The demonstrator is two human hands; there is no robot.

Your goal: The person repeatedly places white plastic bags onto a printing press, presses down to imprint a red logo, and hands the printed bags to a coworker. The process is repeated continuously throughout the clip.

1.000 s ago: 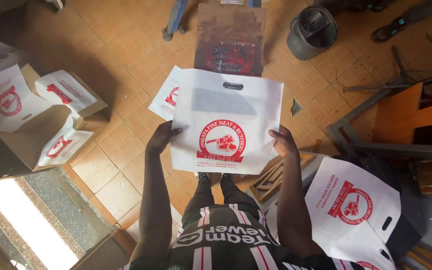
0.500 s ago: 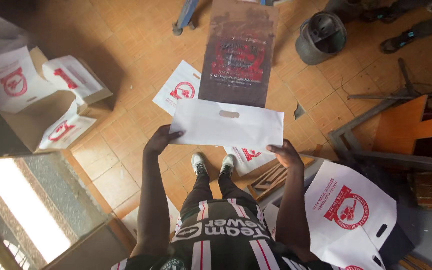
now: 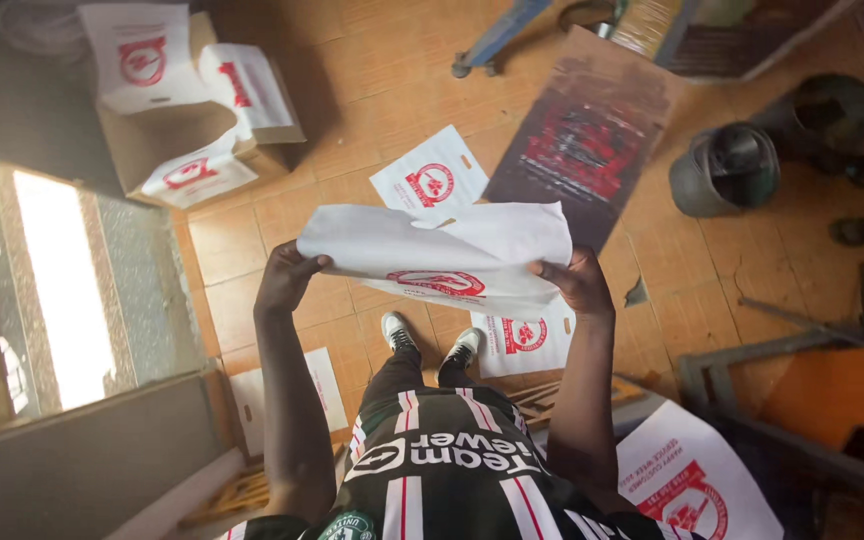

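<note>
A white bag with a red round print (image 3: 442, 255) is stretched out nearly flat in front of me, its upper half folding over. My left hand (image 3: 287, 275) grips its left edge. At the opposite edge my right hand (image 3: 577, 280) pinches the bag. Below it on the tiled floor lie two more of the same white bags (image 3: 430, 182) (image 3: 522, 340), and my shoes (image 3: 430, 340) show between them.
A dark printing board (image 3: 587, 140) lies on the floor ahead. A cardboard box (image 3: 177, 130) holding printed bags stands at the upper left. A grey bucket (image 3: 722, 170) sits at the right, a metal-framed orange stool (image 3: 812, 400) at the lower right, more bags (image 3: 692, 485) beside it.
The bag hung upright with its print facing me; it has since been tipped over toward flat and folded. The view has swung left and both hands moved slightly lower.
</note>
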